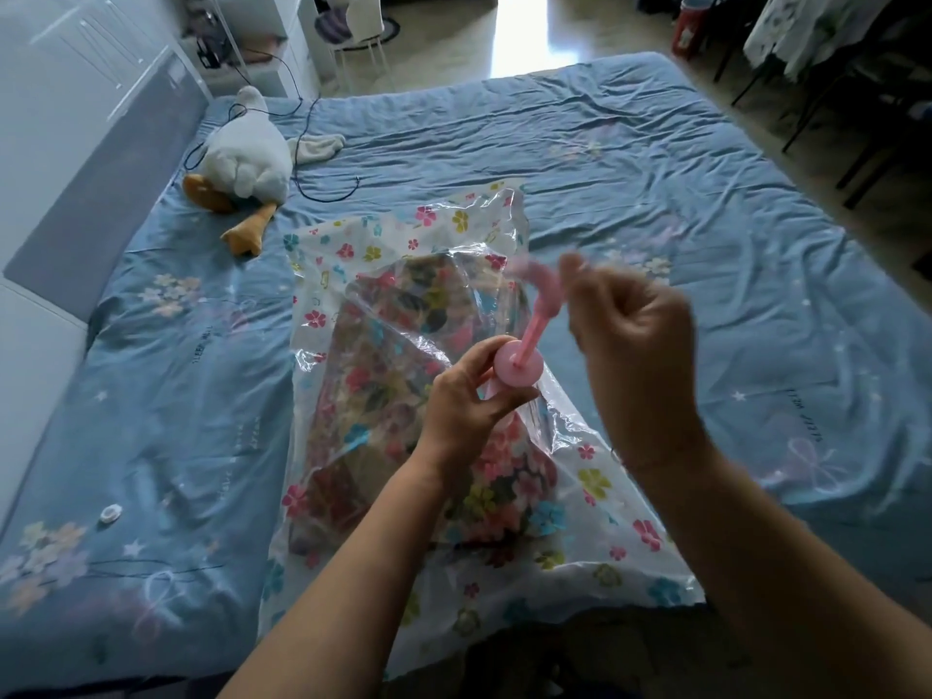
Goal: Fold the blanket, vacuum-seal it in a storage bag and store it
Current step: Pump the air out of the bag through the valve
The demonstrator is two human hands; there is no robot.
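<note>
A clear storage bag (353,254) printed with small flowers lies on the bed, and a folded floral blanket (373,375) shows through it. A pink hand pump (519,363) stands upright on the bag. My left hand (469,396) grips the pump's barrel just below its round top. My right hand (630,335) is blurred and holds the pump's pink handle (539,280), with the thin rod drawn out above the barrel.
The bed (655,184) carries a blue flowered sheet. A white plush duck (242,158) and a dark cable (323,191) lie at the back left. A small white cap (110,513) sits on the sheet at left. Chairs and a table stand on the floor at right.
</note>
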